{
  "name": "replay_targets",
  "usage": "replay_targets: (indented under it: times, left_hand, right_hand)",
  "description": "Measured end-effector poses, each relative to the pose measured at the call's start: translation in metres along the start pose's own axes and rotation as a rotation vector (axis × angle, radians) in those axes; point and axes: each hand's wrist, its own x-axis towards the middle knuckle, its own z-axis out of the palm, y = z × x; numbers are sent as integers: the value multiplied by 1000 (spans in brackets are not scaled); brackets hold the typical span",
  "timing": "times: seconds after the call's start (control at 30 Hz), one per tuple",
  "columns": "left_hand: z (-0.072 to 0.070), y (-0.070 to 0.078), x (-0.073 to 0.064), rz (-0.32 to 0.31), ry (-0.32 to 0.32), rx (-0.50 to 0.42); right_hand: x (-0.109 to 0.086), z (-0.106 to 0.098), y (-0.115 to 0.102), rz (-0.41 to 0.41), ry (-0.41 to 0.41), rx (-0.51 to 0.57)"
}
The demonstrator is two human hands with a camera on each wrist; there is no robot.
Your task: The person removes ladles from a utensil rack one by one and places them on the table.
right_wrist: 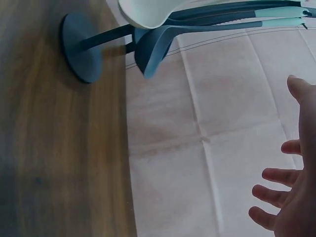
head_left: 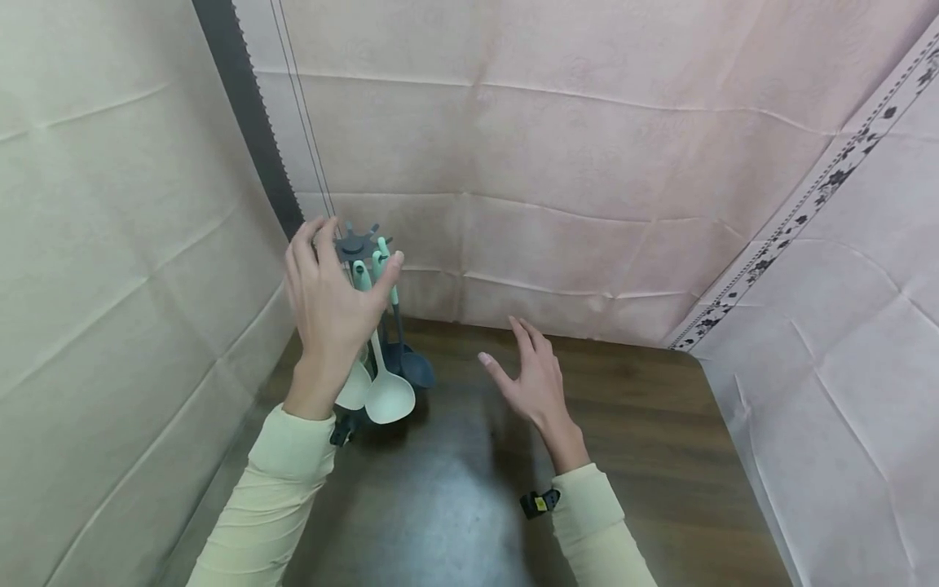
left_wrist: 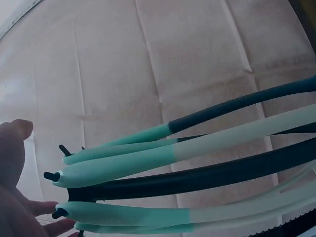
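– Two pale sleeves (head_left: 275,489) lie closest to the head camera, stretched over the desk (head_left: 660,424). What do the hands hold?

– Nothing that I can see. The left hand (head_left: 323,297) is raised beside the top of the utensil stand (head_left: 355,246), thumb well apart from its fingers; whether a fingertip touches, I can't tell. The right hand (head_left: 531,383) is relaxed and empty over the desk, toward the far edge, clear of the stand.

– And the stand itself?

– Upright near the desk's far-left corner, with a white ladle (head_left: 390,397) and a dark ladle (head_left: 416,368) among the tools hanging from it.

– How would you go about handling it?

– Gently. Hanging tools could swing or slip off, so I'd take the top or the post (left_wrist: 222,170) rather than a handle, and steady it with the free hand.

– Do the wrist views add anything?

– Left wrist: mint handles (left_wrist: 118,165) hooked on dark pegs (left_wrist: 51,176), the post running between them. Right wrist: the round base (right_wrist: 74,59) flat on the desk, which the head view mostly hides.
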Motion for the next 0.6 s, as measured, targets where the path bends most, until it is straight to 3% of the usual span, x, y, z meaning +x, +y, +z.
replay_targets:
  times: [0.23,0.6]
  left_hand:
    - [2,-3,7,-101,-110,-15]
    - [2,5,13,-170,-166,-13]
  right_hand:
    - [12,-2,-14,3,0,29]
    - [37,-11,-47,-45,5,98]
